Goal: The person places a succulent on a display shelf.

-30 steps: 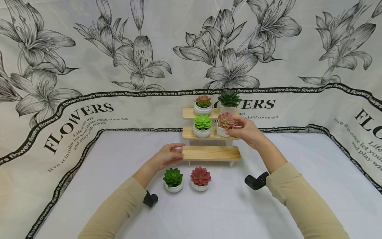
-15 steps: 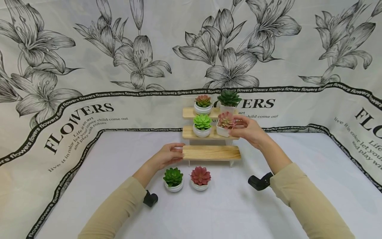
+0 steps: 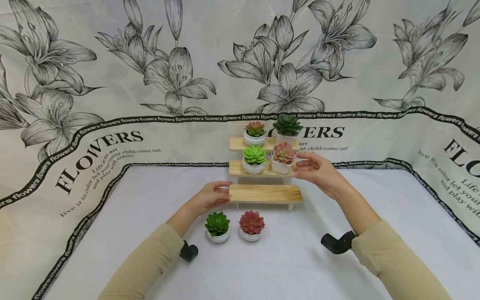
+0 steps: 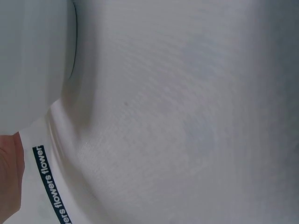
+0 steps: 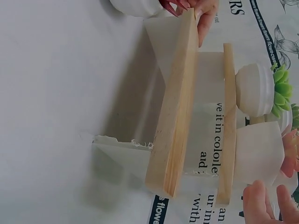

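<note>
A three-tier stand with wooden shelves stands toward the back; its bottom shelf (image 3: 265, 193) is bare. My left hand (image 3: 210, 196) grips the left end of that shelf between thumb and fingers. The pink succulent (image 3: 283, 153) sits in its white pot on the right of the middle shelf, beside a bright green succulent (image 3: 254, 155). Just right of the pink one's pot, my right hand (image 3: 316, 171) holds nothing, its fingers loosely bent; in the right wrist view the fingertips (image 5: 254, 198) are close to the white pot (image 5: 258, 153).
On the top shelf (image 3: 236, 143) are a reddish-green succulent (image 3: 255, 129) and a dark green one (image 3: 287, 125). A green succulent (image 3: 217, 225) and a red one (image 3: 252, 223) stand on the white cloth in front. Flower-printed fabric (image 3: 187, 137) rises behind.
My right hand has let go of the pink succulent's pot and drawn back to the right. The pot stays on the middle shelf. The left hand keeps its grip.
</note>
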A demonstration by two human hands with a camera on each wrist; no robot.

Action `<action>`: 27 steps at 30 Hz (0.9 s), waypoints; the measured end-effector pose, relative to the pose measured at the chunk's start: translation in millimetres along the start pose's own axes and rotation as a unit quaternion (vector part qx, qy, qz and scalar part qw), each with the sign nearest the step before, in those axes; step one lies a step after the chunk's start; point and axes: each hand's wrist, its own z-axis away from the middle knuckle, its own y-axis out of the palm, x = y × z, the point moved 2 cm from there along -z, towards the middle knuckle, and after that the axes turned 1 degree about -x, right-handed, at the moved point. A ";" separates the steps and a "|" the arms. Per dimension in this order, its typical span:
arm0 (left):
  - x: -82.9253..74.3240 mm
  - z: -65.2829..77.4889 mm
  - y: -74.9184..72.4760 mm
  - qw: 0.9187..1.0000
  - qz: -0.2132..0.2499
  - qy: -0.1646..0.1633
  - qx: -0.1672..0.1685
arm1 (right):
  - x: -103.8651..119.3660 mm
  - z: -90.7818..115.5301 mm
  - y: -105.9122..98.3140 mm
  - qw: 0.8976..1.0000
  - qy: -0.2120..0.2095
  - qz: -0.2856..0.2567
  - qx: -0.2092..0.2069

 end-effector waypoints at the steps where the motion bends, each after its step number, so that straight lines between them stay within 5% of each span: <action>1: 0.2 -0.2 -0.2 1.000 0.001 0.000 0.000 | -0.2 1.7 -0.4 1.000 -0.001 0.001 0.001; 27: 2.3 -1.3 -0.8 1.000 0.006 0.013 0.007 | -25.6 36.8 17.0 0.999 -0.023 0.002 0.049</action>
